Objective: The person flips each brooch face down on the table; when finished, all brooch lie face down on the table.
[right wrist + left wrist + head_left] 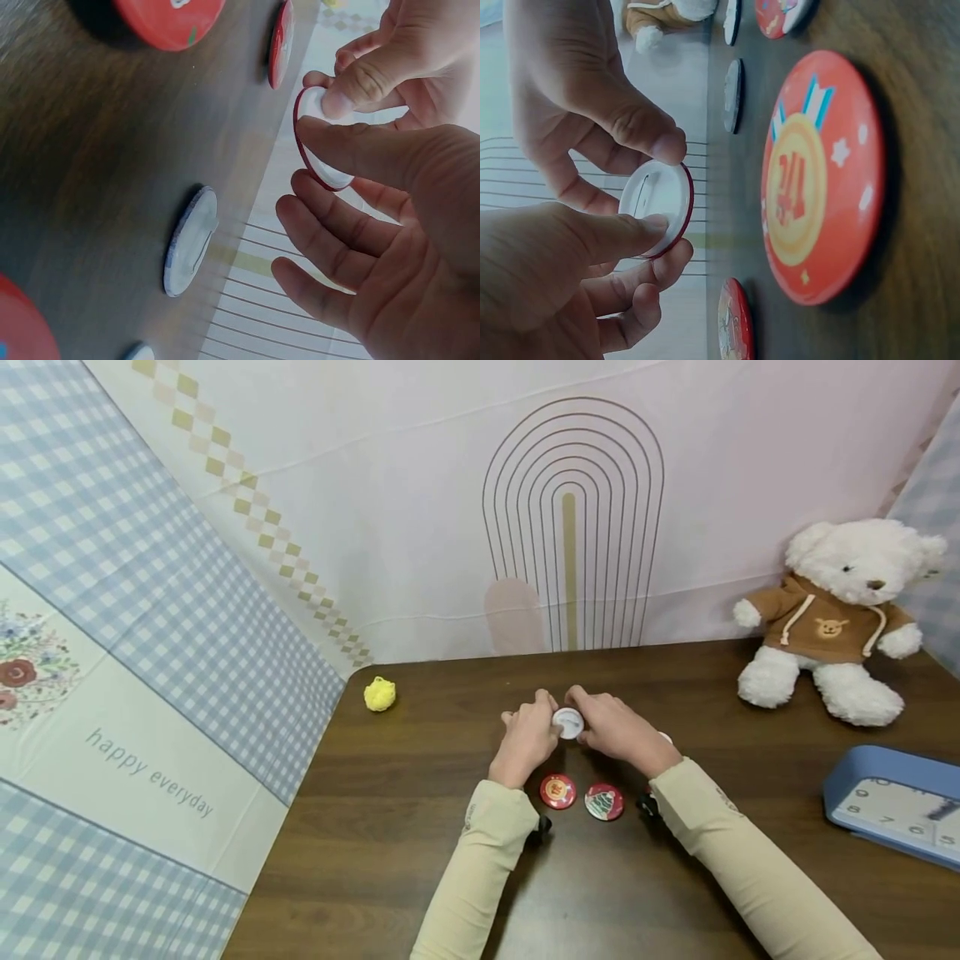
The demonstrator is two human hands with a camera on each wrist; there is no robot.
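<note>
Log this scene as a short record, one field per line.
Left hand: pinches the held badge
Right hand: pinches the same badge
Held badge's side in view: white back with pin
Face up on table: medal badge, tree badge
Pin side up on table: spare badge
Table, left: yellow puff
Table, right: seated bear; clock, cut off by the frame

From the one held badge (pixel 567 724), head view: one yellow puff (pixel 380 694) counted at 9 o'clock, one bear (pixel 832 618) at 2, one clock (pixel 885 802) just past 3. Left wrist view: three red badges (pixel 821 180), two pale-backed badges (pixel 733 96) also counted, some cut off.
</note>
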